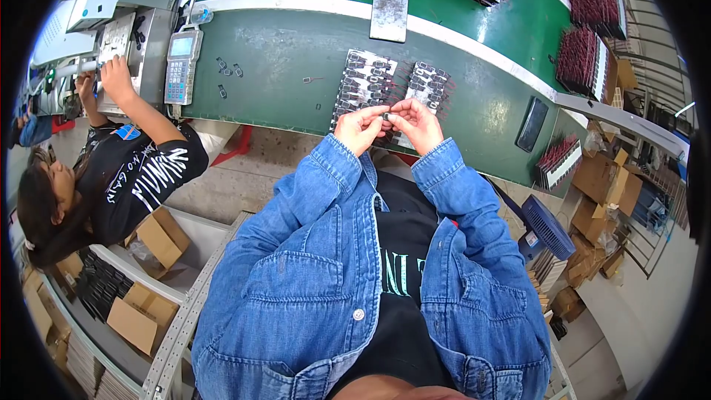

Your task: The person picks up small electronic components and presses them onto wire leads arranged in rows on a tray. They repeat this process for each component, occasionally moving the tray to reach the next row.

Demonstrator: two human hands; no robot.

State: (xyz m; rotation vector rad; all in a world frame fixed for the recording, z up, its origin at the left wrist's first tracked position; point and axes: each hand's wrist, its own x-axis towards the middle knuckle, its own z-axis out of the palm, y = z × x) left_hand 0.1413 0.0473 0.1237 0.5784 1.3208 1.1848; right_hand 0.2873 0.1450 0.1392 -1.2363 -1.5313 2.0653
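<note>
My left hand [358,127] and my right hand [416,123] meet over the near edge of the green workbench [289,52]. Together they pinch one small dark part [385,115] between their fingertips. Just beyond my hands lie two flat trays of small dark components, one on the left [363,81] and one on the right [431,83]. Both my sleeves are blue denim.
A co-worker on the left has a hand [117,74] on a grey machine [141,44], beside a handheld keypad unit [180,67]. A grey metal plate [389,4], a dark phone [532,124], racks of red-wired parts [585,59], cardboard boxes [607,178] and a blue fan [548,226] surround the bench.
</note>
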